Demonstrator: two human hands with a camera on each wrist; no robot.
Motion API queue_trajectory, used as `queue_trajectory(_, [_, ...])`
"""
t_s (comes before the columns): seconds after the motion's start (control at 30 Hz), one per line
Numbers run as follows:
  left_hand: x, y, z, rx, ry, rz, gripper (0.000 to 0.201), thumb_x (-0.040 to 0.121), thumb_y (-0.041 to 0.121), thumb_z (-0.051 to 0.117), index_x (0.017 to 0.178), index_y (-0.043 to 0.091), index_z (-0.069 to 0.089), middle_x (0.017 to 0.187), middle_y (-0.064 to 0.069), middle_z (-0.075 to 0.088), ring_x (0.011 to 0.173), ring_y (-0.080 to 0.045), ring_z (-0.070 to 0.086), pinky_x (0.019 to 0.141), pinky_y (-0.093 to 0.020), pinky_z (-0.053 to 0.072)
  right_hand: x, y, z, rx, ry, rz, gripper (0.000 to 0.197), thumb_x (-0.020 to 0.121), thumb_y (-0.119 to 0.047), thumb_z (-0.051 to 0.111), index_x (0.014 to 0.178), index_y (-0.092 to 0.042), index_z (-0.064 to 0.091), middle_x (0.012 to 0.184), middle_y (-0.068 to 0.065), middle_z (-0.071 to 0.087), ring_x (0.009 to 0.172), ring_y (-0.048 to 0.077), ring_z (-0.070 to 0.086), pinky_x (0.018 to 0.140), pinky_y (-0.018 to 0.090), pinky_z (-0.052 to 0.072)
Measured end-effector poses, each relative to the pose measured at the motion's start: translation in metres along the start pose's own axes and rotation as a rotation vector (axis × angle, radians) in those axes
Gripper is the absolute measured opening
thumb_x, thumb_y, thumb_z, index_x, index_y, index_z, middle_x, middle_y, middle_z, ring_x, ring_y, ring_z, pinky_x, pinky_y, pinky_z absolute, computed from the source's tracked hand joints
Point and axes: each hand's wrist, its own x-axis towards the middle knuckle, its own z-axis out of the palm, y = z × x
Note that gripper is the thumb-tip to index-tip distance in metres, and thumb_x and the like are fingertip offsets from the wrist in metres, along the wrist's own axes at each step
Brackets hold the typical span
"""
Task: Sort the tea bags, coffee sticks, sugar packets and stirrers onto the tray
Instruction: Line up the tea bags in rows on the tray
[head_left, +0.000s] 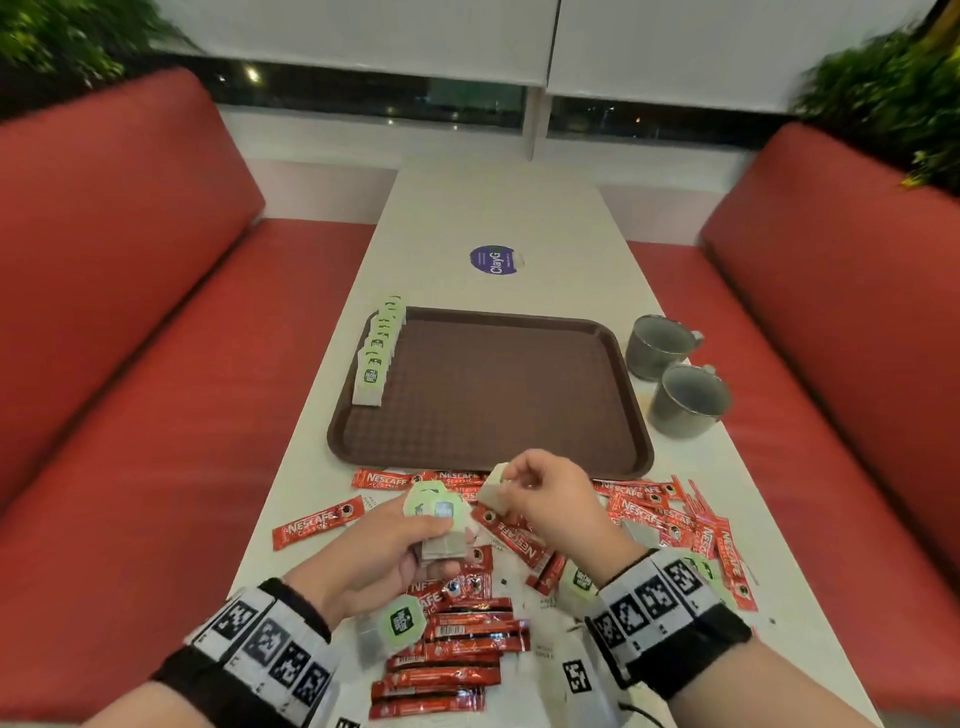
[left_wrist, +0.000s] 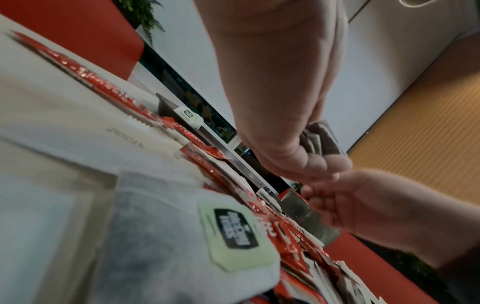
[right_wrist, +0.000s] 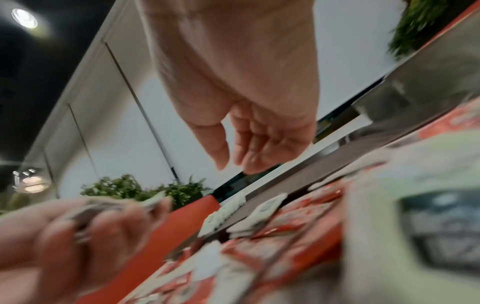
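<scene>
Both hands hold tea bags above the loose pile at the near end of the table (head_left: 519, 218).

The left hand (head_left: 363, 556) has its grip curled round a small stack of tea bags (head_left: 441, 525), green tags uppermost, held over the coffee sticks (head_left: 452, 660). The right hand (head_left: 550, 499) pinches 1 tea bag (head_left: 492, 487) at thumb and fingertips, just right of the stack and just short of the near rim of the brown tray (head_left: 498, 470). A row of tea bags (head_left: 379, 353) stands along the tray's left edge. More red coffee sticks and tea bags lie scattered on the table beneath both wrists. 2 metal mugs (head_left: 675, 374) stand right of the tray.
</scene>
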Motion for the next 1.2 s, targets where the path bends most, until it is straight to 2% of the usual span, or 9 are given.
queue_trajectory(0.07, [0.0,0.001,-0.006,-0.026,0.039,-0.02,0.024,0.094,0.001,0.051,0.116,-0.008,0.049,0.092,-0.03,0.068,0.077,-0.031,0.069,0.059,-0.031,0.06,0.008,0.013,-0.016,-0.209,0.119,0.047,0.013,0.086,-0.027,0.065,0.098,-0.021,0.063,0.099,-0.004,0.062,0.09,0.011,0.06,0.072,0.016,0.043])
queue_trajectory(0.17, [0.001,0.0,-0.012,-0.024,0.066,-0.026,0.024,0.094,0.003,0.052,0.115,-0.007,0.048,0.097,-0.029,0.065,0.087,-0.035,0.07,0.063,-0.034,0.06,0.017,0.024,-0.023,-0.469,0.04,0.13,0.043,0.086,-0.047,0.059,0.119,-0.02,0.06,0.118,0.0,0.056,0.114,0.021,0.051,0.093,0.034,0.045])
queue_trajectory(0.33, [-0.002,-0.005,-0.014,0.062,0.072,-0.011,0.029,0.087,-0.001,0.061,0.115,0.0,0.055,0.1,-0.022,0.067,0.087,-0.028,0.066,0.054,-0.025,0.055,0.023,0.012,-0.009,-0.721,-0.041,0.151,0.058,0.082,-0.066,0.05,0.121,-0.023,0.056,0.121,-0.001,0.055,0.117,0.024,0.046,0.097,0.045,0.038])
queue_trajectory(0.6, [-0.005,-0.007,-0.015,0.114,0.041,-0.023,0.031,0.083,-0.007,0.063,0.112,0.003,0.057,0.098,-0.021,0.069,0.083,-0.025,0.063,0.056,-0.022,0.053,0.037,-0.006,0.007,-0.851,-0.078,0.109,0.055,0.082,-0.059,0.058,0.124,-0.026,0.048,0.122,0.001,0.053,0.118,0.026,0.046,0.1,0.048,0.034])
queue_trajectory(0.73, [-0.005,-0.005,-0.022,0.13,0.048,-0.024,0.033,0.084,-0.004,0.063,0.116,0.002,0.056,0.11,-0.024,0.067,0.085,-0.025,0.062,0.058,-0.023,0.053,0.044,-0.006,0.008,-0.814,-0.062,0.072,0.023,0.088,-0.033,0.058,0.11,-0.028,0.055,0.112,-0.002,0.054,0.111,0.023,0.047,0.096,0.044,0.033])
queue_trajectory(0.87, [-0.003,0.0,-0.031,0.095,0.087,-0.019,0.036,0.087,-0.004,0.058,0.123,-0.004,0.05,0.116,-0.027,0.063,0.088,-0.026,0.061,0.058,-0.024,0.052,0.044,-0.007,0.003,-0.667,-0.066,0.056,0.004,0.091,-0.026,0.053,0.092,-0.029,0.055,0.097,-0.006,0.053,0.1,0.019,0.05,0.09,0.039,0.036])
queue_trajectory(0.97, [-0.005,0.006,-0.039,0.059,0.1,-0.006,0.034,0.089,-0.006,0.053,0.123,-0.002,0.05,0.121,-0.027,0.061,0.092,-0.028,0.06,0.058,-0.025,0.053,0.045,-0.007,-0.001,-0.472,-0.119,0.075,0.014,0.094,-0.023,0.049,0.08,-0.025,0.048,0.083,-0.004,0.058,0.076,0.015,0.056,0.066,0.029,0.044])
queue_trajectory(1.07, [-0.01,0.011,-0.046,0.041,0.106,0.022,0.027,0.091,-0.006,0.05,0.116,0.002,0.057,0.112,-0.022,0.067,0.085,-0.022,0.063,0.058,-0.024,0.053,0.048,-0.017,-0.001,-0.336,-0.151,0.057,0.012,0.097,-0.023,0.045,0.086,-0.021,0.047,0.083,0.001,0.061,0.068,0.015,0.06,0.053,0.025,0.044])
queue_trajectory(1.2, [-0.018,0.016,-0.061,0.003,0.155,0.041,0.026,0.091,-0.006,0.05,0.116,-0.005,0.054,0.106,-0.023,0.066,0.081,-0.023,0.063,0.057,-0.024,0.053,0.065,-0.049,0.015,-0.286,-0.129,-0.074,0.003,0.096,-0.02,0.049,0.094,-0.02,0.05,0.094,0.002,0.061,0.075,0.016,0.063,0.053,0.019,0.043])
